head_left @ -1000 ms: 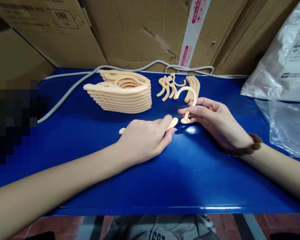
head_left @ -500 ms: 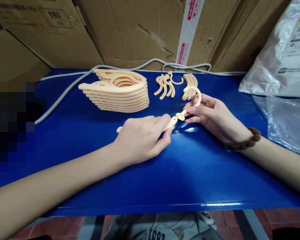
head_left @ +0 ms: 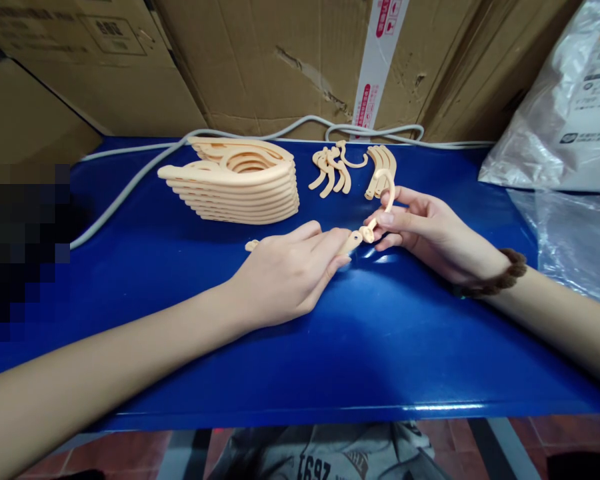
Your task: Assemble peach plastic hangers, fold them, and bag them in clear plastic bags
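My left hand (head_left: 293, 277) is closed over a cream plastic hanger arm (head_left: 351, 244), whose holed end sticks out past the fingertips; its other end shows beyond the wrist side, and the middle is covered by my hand. Between thumb and fingers, my right hand (head_left: 420, 230) pinches a cream hanger hook (head_left: 391, 190), curve upward. The hook's round base lies right at the arm's holed end; whether they touch or are joined I cannot tell. Behind my hands sit a neat stack of cream hanger pieces (head_left: 235, 187), a loose pile of hooks (head_left: 330, 170) and several curved arms (head_left: 381, 167).
A blue table (head_left: 360, 360) carries everything. Cardboard boxes (head_left: 260, 73) stand along the back, with a white cable (head_left: 130, 193) running before them and down the left side. Clear plastic bags (head_left: 545, 133) lie at the right.
My left hand has shifted slightly right with the hanger arm. The hook in my right hand has turned a little, and its base faces the arm's end more closely.
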Action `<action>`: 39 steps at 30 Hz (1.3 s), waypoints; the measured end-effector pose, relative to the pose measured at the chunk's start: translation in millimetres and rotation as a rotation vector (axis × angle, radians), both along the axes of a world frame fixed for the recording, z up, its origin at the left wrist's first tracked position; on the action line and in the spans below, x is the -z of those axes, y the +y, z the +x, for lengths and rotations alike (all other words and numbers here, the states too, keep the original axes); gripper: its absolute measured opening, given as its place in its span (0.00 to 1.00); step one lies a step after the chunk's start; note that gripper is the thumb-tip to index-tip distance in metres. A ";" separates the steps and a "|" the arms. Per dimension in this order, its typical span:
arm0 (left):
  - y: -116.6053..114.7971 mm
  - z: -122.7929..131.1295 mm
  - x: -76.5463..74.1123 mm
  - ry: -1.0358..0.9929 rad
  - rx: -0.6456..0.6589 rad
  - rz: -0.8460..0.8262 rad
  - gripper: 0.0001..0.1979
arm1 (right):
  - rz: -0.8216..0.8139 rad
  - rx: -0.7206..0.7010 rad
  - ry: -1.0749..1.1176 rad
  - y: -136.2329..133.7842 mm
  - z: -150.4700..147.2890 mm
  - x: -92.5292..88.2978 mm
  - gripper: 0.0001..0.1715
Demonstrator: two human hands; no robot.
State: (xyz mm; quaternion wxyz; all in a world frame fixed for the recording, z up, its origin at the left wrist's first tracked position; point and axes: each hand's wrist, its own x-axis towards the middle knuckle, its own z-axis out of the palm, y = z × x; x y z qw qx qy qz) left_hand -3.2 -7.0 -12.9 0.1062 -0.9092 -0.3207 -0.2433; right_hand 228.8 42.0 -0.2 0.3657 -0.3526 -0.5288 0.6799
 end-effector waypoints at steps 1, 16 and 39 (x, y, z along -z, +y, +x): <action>0.4 0.4 0.1 0.000 0.017 0.028 0.12 | 0.002 -0.005 -0.004 0.0 0.1 -0.2 0.19; -0.2 -1.2 4.3 0.009 0.059 0.026 0.16 | 0.081 -0.094 -0.062 -2.7 1.3 -5.1 0.39; -3.0 4.4 1.8 0.207 -0.065 0.077 0.16 | 0.414 0.074 -0.386 -15.8 -0.4 -12.8 0.36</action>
